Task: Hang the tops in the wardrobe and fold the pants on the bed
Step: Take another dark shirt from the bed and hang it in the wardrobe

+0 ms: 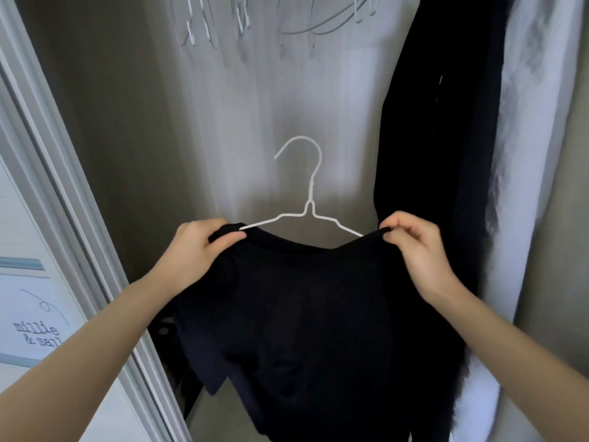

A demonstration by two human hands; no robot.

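Black top (306, 301) on white hanger (307, 202); left hand (197, 247), right hand (414, 247) pinch its shoulders.

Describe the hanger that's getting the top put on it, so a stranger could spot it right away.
Look inside the open wardrobe, below the empty hangers on the rail. The white wire hanger sits in the neck of the black top held by both hands. Unlike the others, it hangs on nothing.

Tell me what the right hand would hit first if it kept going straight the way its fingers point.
The right hand points up and leftward along the black top. Pushed on, it would likely meet the white wire hanger first, at its right shoulder, though depth is hard to judge here.
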